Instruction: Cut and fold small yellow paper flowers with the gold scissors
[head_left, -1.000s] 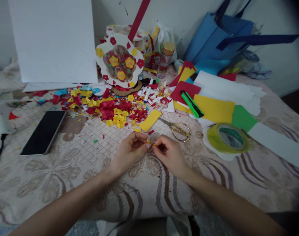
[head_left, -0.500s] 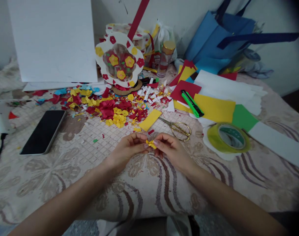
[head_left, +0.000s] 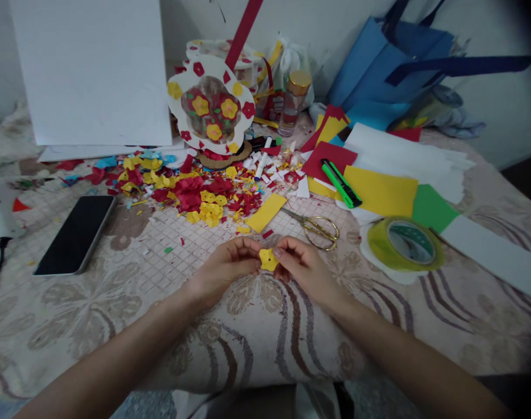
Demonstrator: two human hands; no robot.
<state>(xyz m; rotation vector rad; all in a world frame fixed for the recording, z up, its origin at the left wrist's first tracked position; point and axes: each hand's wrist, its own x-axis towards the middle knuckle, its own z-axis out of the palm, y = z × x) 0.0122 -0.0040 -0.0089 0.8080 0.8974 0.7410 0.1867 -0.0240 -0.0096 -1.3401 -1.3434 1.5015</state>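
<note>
A small yellow paper flower (head_left: pixel 268 260) with a dark hole at its centre is held flat between both hands above the tablecloth. My left hand (head_left: pixel 230 265) pinches its left edge between thumb and fingers. On the other side, my right hand (head_left: pixel 302 263) grips the right edge, thumb on top. Just beyond the hands lie a yellow paper strip (head_left: pixel 267 213) and gold-handled scissors (head_left: pixel 320 233). A pile of finished-looking yellow paper flowers (head_left: pixel 211 209) and red paper flowers (head_left: pixel 190 195) spreads farther back.
A black phone (head_left: pixel 77 235) and a white glue gun (head_left: pixel 1 209) lie left. To the right are a green cutter (head_left: pixel 341 184), a tape roll (head_left: pixel 405 244) and coloured paper sheets (head_left: pixel 381 189). A flower-decorated lantern (head_left: pixel 211 107), a glass bottle (head_left: pixel 292 107) and a blue bag (head_left: pixel 378 64) stand behind.
The yellow paper flower was crumpled or folded between the fingers; now it is opened out flat, showing its petals and centre hole. Both hands stay in nearly the same place.
</note>
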